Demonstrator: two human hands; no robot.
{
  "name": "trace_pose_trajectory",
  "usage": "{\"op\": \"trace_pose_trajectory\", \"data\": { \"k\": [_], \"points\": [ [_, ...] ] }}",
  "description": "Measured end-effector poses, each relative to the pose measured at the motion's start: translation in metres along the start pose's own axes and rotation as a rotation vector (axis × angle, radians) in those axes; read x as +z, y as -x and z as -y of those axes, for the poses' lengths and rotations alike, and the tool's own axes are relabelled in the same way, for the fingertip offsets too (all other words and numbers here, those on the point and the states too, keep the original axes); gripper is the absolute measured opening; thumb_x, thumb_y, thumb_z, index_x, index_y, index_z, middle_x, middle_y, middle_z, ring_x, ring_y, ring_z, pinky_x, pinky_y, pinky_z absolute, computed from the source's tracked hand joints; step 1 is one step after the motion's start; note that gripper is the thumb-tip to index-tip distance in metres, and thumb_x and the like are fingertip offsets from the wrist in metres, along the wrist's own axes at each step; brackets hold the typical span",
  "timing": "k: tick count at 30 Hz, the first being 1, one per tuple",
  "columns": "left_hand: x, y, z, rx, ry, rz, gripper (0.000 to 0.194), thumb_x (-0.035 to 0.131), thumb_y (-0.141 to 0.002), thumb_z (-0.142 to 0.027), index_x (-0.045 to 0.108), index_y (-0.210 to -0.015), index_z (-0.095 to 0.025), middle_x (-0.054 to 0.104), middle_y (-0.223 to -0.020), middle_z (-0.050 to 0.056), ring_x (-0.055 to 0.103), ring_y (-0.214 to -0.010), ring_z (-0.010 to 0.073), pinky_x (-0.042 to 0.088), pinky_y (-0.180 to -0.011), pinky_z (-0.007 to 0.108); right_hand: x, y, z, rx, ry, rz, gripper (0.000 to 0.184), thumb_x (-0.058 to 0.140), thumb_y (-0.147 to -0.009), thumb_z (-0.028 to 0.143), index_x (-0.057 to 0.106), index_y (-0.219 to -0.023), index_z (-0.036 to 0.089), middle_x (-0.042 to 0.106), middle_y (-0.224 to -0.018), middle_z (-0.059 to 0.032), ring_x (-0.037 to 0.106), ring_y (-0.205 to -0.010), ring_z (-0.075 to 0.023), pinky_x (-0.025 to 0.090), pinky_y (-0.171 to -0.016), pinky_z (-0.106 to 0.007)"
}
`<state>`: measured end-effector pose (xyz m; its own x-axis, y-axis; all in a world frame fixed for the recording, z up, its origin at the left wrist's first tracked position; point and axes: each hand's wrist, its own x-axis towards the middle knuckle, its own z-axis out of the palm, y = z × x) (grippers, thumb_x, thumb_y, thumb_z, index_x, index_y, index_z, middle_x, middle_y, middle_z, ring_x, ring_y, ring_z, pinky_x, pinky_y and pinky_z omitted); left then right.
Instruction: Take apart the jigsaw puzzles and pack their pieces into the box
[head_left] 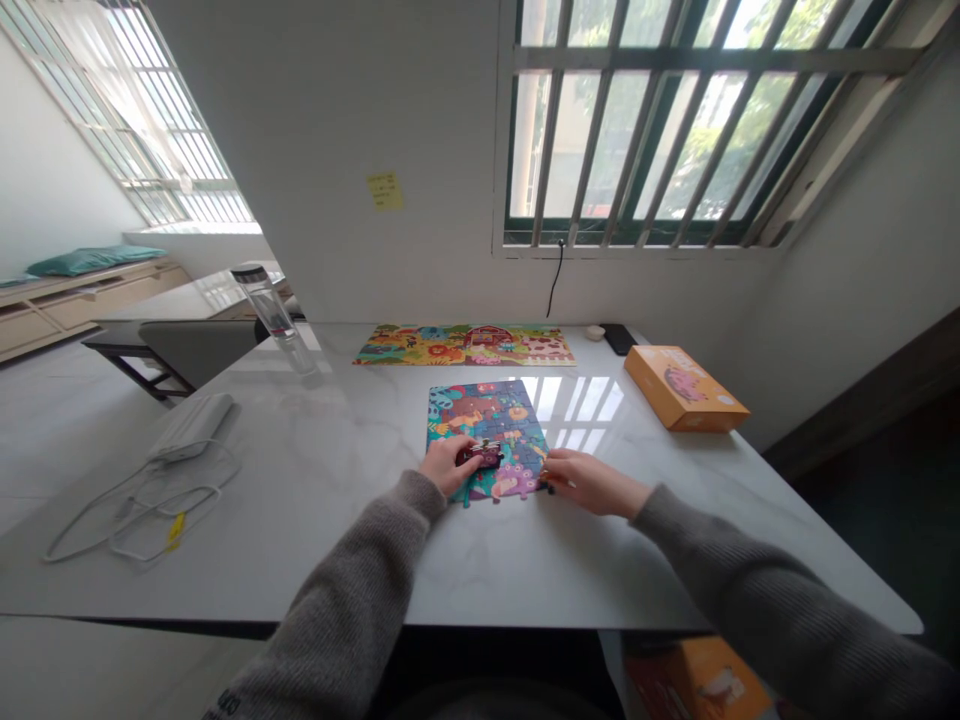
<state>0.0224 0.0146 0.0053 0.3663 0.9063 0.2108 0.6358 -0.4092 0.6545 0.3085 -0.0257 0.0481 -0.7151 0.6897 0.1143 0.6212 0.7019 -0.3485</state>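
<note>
A colourful jigsaw puzzle (480, 405), partly assembled with a jagged lower edge, lies on the white marbled table. My left hand (448, 465) is over its lower left part, fingers closed around dark red puzzle pieces (489, 456); how many is unclear. At the puzzle's lower right edge, my right hand (581, 480) pinches a small dark puzzle piece (546, 482), mostly covered by the fingers. That piece touches or nearly touches the puzzle's edge; I cannot tell which.
Behind the puzzle lies a long farm-animal picture (465, 345). An orange box (684, 388) sits at the right, near a black phone-like object (619, 339). On the left are a glass bottle (266, 305) and a white power strip (191, 428) with looped cable.
</note>
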Motion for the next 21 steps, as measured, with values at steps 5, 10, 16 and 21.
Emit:
{"op": "trace_pose_trajectory", "data": {
  "k": [5,10,16,21],
  "points": [
    [-0.001,0.000,0.000,0.009,-0.005,0.001,0.018,0.062,-0.084,-0.031,0.070,-0.087,-0.015,0.061,-0.070,0.001,0.051,-0.066,0.0141,0.037,-0.063,0.025,-0.003,-0.024,0.001,0.091,-0.256,-0.233,0.030,0.044,-0.100,0.031,0.069,-0.112,0.019,0.067,-0.087,-0.0050,0.059,-0.069,-0.0146,0.050,-0.066,-0.027],
    [0.000,-0.001,0.003,0.031,0.002,0.010,0.020,0.062,-0.085,-0.033,0.068,-0.088,-0.015,0.058,-0.067,-0.001,0.050,-0.064,0.0137,0.036,-0.061,0.024,0.020,-0.055,0.023,-0.055,-0.147,-0.415,0.040,0.038,-0.102,0.024,0.052,-0.140,0.027,0.058,-0.112,-0.0098,0.060,-0.092,-0.0184,0.053,-0.081,-0.032],
    [0.002,-0.002,0.008,0.054,0.011,0.020,0.022,0.062,-0.085,-0.035,0.063,-0.076,-0.015,0.048,-0.057,-0.004,0.043,-0.055,0.0114,0.030,-0.055,0.023,0.045,-0.068,0.027,-0.147,0.200,-0.316,0.070,0.066,-0.087,0.026,0.036,-0.150,0.031,0.047,-0.128,-0.0140,0.055,-0.106,-0.0280,0.054,-0.088,-0.044],
    [0.001,-0.001,0.006,0.051,0.032,0.028,0.012,0.060,-0.085,-0.026,0.066,-0.087,-0.015,0.053,-0.059,-0.004,0.047,-0.056,0.0115,0.033,-0.057,0.023,0.047,-0.062,0.024,-0.135,0.214,-0.319,0.069,0.050,-0.091,0.011,0.030,-0.153,0.032,0.044,-0.131,-0.0138,0.052,-0.114,-0.0276,0.051,-0.096,-0.046]
  ]
}}
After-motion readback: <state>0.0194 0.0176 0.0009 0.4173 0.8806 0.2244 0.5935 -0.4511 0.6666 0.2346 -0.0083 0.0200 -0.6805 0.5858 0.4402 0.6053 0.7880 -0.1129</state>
